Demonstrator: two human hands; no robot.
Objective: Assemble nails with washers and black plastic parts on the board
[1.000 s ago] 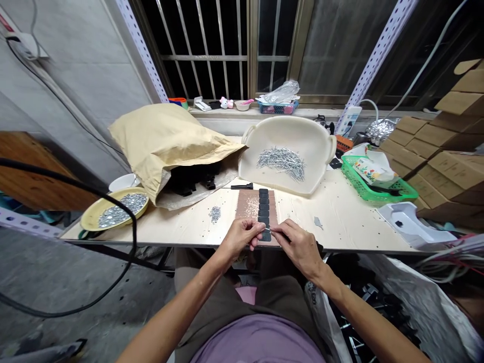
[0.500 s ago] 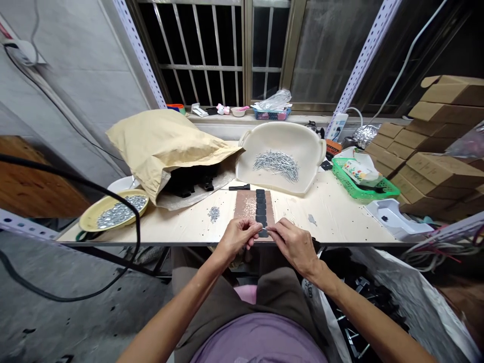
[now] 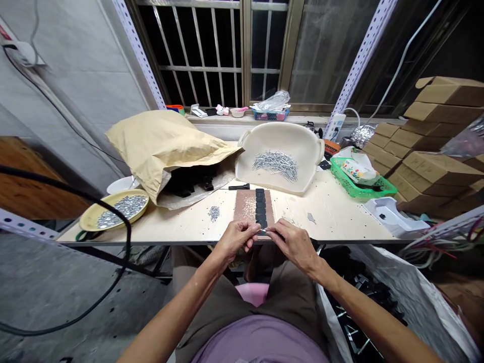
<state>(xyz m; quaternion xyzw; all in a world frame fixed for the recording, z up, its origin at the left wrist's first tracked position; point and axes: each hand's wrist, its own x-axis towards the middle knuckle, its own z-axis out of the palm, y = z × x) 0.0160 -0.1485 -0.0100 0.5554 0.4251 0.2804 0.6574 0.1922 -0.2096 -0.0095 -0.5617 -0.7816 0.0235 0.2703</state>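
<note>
Over the table's front edge, my left hand point(image 3: 240, 237) and my right hand point(image 3: 293, 244) meet with their fingertips pinched. A small, thin, silvery metal pin point(image 3: 263, 230) spans the gap between them. Its ends are hidden by the fingers, and its exact kind is too small to tell. Just behind and below the fingertips, a row of flat black pieces point(image 3: 260, 204) runs front to back along a brown board point(image 3: 244, 201). A pile of tiny metal parts point(image 3: 214, 214) lies left of the board. Long metal pins point(image 3: 278, 164) fill the middle of a white basin point(image 3: 249, 169).
A yellow bowl point(image 3: 85, 218) of shiny metal parts stands at left, beside an open tan sack point(image 3: 162, 136) with black parts inside. To the right are a green basket point(image 3: 340, 179), a white plastic tray point(image 3: 401, 227) and stacked cardboard boxes point(image 3: 434, 169). A black cable point(image 3: 126, 252) hangs at left.
Both hands keep their pinch at nearly the same spot over the board. The view has shifted slightly, and the black cable at left has swung a little.
</note>
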